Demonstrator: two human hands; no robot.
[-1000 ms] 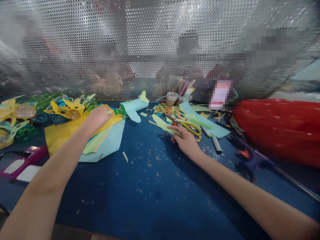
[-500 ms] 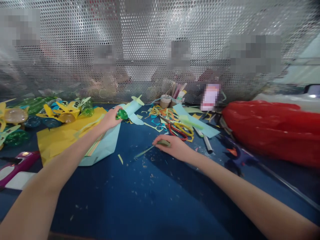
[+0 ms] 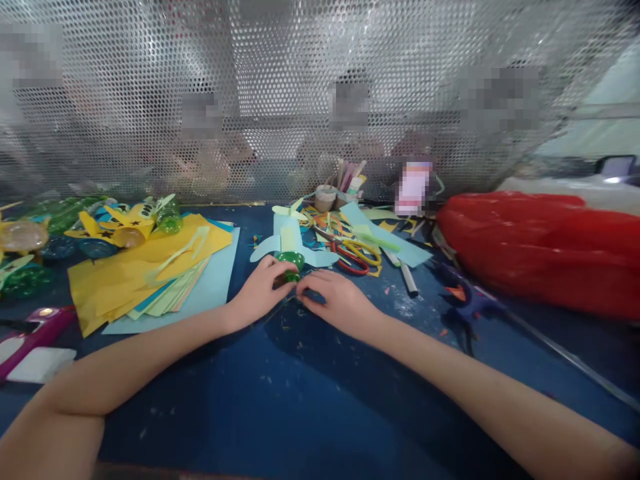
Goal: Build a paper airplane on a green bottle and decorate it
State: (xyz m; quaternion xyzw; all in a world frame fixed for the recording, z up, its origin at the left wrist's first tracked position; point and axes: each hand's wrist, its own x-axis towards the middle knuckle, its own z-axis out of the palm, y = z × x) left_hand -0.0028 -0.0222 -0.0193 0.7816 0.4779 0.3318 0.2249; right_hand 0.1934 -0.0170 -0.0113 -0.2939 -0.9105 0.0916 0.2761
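A toy plane [image 3: 287, 230] of pale blue paper lies on the table with its tail away from me. It has wings to both sides, and its near end is a green plastic bottle neck [image 3: 291, 259]. The fingers of my left hand [image 3: 263, 283] are closed around that green end. My right hand [image 3: 335, 297] is right beside it, fingers pinched close to the bottle's mouth. A thin green paper strip shows faintly below the fingertips; most of it is hidden. Red-handled scissors [image 3: 353, 261] and yellow-handled scissors [image 3: 367, 252] lie beyond my right hand.
Left are yellow and blue paper sheets [image 3: 125, 277], bottle crafts [image 3: 125, 230] and a magenta tool [image 3: 37, 337]. To the right lie a white marker [image 3: 409, 277], a purple glue gun [image 3: 473, 300] and a red plastic bag [image 3: 540, 250]. A perforated metal screen [image 3: 285, 80] stands behind.
My left hand has brought the plane right and nearer, turning its green end toward me. My right hand, with the green paper strip, has moved slightly left to meet it.
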